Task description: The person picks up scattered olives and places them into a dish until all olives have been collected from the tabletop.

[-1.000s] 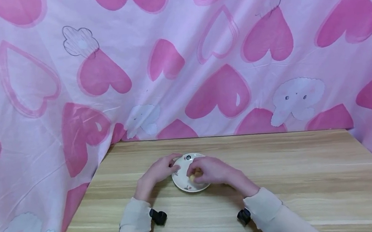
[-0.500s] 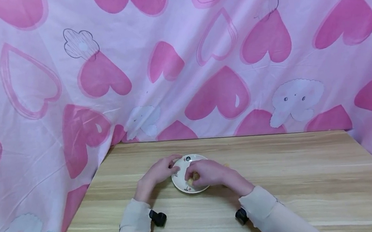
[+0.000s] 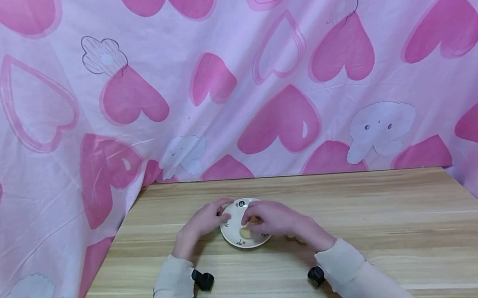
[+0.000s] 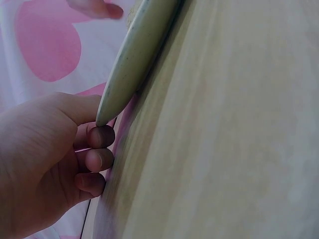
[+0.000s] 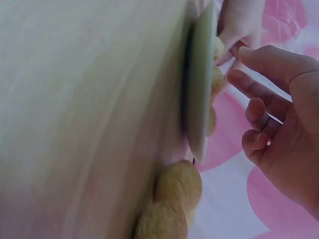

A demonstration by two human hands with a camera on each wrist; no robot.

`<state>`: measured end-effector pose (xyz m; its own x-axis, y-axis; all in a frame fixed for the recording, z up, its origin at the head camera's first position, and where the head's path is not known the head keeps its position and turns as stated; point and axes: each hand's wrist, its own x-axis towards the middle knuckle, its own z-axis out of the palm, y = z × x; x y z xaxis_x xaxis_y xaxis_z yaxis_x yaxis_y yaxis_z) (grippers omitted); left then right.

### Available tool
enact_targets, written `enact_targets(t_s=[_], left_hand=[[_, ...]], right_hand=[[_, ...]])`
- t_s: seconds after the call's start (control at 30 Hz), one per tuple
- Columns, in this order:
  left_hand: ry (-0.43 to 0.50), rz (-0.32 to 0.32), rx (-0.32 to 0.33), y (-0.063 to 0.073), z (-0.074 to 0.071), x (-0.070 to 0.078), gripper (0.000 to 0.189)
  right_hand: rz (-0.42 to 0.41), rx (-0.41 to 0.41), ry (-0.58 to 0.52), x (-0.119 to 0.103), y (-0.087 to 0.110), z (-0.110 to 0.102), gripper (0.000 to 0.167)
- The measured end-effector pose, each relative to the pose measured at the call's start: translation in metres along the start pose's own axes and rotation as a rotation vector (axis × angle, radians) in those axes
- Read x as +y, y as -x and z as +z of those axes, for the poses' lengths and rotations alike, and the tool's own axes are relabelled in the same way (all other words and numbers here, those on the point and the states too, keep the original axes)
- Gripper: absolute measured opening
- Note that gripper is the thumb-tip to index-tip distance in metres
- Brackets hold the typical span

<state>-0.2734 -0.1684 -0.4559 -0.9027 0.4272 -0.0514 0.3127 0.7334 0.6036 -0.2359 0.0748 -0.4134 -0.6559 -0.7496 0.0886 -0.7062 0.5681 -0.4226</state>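
My left hand (image 3: pixel 200 221) grips the left rim of a small white plate (image 3: pixel 233 238) with printed pictures. In the left wrist view, its thumb lies over the plate's rim (image 4: pixel 127 64) and the other fingers curl below the edge. Over the plate is my right hand (image 3: pixel 273 219), its fingers (image 5: pixel 256 89) loosely bent and apart with nothing between them. Several rounded tan pieces with a rough surface lie on the plate; one tan piece (image 3: pixel 245 232) shows just under the right fingertips, the others are mostly hidden by the hand in the head view.
More rough tan pieces (image 5: pixel 178 186) lie on the wooden table (image 3: pixel 385 230), right of the plate, partly hidden under the right wrist in the head view. A pink heart-patterned cloth (image 3: pixel 280 119) hangs behind the table and along its sides.
The right hand's fingers were around a tan piece over the plate; now they have let go of it and drawn back to the right. The left hand has stayed on the plate.
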Motion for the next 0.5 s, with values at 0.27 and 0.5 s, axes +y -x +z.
enact_targets(t_s=[0.27, 0.5], left_hand=[[-0.001, 0.019, 0.013, 0.000, 0.000, 0.000, 0.049], [0.002, 0.005, 0.010, 0.000, 0.001, 0.000, 0.049]], right_hand=[[0.042, 0.047, -0.077, 0.005, 0.017, -0.013, 0.019], [0.084, 0.087, -0.052, 0.014, 0.032, -0.021, 0.018]])
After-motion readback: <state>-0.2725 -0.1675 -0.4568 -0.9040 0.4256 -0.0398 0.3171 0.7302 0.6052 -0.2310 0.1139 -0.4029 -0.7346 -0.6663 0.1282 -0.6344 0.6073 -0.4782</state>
